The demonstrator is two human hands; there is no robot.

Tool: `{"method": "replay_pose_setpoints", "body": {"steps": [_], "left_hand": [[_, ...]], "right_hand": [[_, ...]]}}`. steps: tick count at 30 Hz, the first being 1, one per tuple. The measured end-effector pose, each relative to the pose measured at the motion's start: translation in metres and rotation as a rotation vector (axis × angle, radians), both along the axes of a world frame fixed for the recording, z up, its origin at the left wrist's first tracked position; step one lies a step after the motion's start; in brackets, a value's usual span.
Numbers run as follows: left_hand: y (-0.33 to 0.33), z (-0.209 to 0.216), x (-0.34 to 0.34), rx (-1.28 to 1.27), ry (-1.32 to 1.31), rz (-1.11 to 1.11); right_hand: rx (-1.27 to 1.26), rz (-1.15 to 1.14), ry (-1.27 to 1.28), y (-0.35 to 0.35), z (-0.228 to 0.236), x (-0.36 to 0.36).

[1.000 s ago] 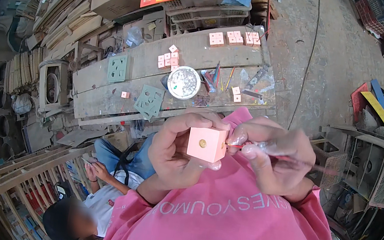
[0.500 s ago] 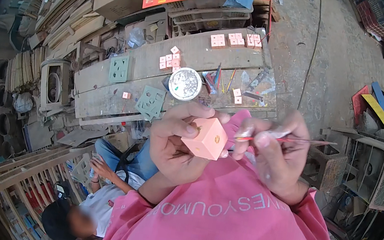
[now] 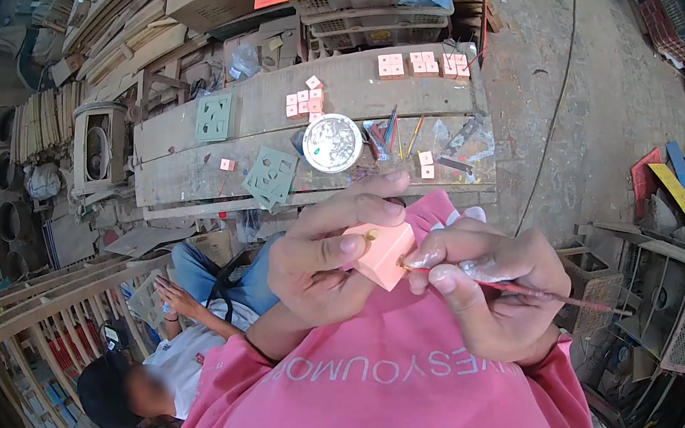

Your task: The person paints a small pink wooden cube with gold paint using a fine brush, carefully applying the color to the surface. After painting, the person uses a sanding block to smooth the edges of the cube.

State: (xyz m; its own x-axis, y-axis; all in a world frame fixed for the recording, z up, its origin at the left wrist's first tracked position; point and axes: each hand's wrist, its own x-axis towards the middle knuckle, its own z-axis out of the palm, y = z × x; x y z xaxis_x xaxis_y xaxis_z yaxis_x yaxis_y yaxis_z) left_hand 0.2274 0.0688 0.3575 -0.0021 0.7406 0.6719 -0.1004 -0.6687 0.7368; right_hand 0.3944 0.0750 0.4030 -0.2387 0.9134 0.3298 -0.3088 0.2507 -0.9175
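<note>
A pink wooden cube (image 3: 382,254) with gold-brown marks on its faces is gripped in my left hand (image 3: 327,256), fingers and thumb around its sides. My right hand (image 3: 492,281) pinches a thin red-handled paintbrush (image 3: 539,293), its handle pointing right. The brush tip meets the cube's right face, at a mark there. Whitish smears cover the fingers of my right hand. Beyond my hands, a round paint-smeared white lid or tin (image 3: 332,143) rests on the wooden bench (image 3: 182,163).
Groups of pink cubes (image 3: 304,100) stand on the bench, with more at its far right (image 3: 424,64). Green stencils (image 3: 270,177) lie left of the tin, several brushes (image 3: 394,129) right of it. Another person (image 3: 203,317) sits at lower left. Plastic crates (image 3: 379,29) stand behind the bench.
My right hand has brought the brush tip left onto the cube. The cube has turned in my left hand, so a different face and mark now show.
</note>
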Motion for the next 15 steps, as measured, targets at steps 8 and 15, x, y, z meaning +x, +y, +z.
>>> {"method": "replay_pose_setpoints", "body": {"steps": [8, 15], "left_hand": [[-0.003, 0.005, -0.011, 0.080, 0.264, 0.100], [-0.002, -0.001, 0.004, 0.066, 0.112, 0.086]], "right_hand": [[0.119, 0.106, -0.117, 0.005, 0.003, 0.007], [0.410, -0.049, -0.158, 0.015, 0.005, 0.003]]}}
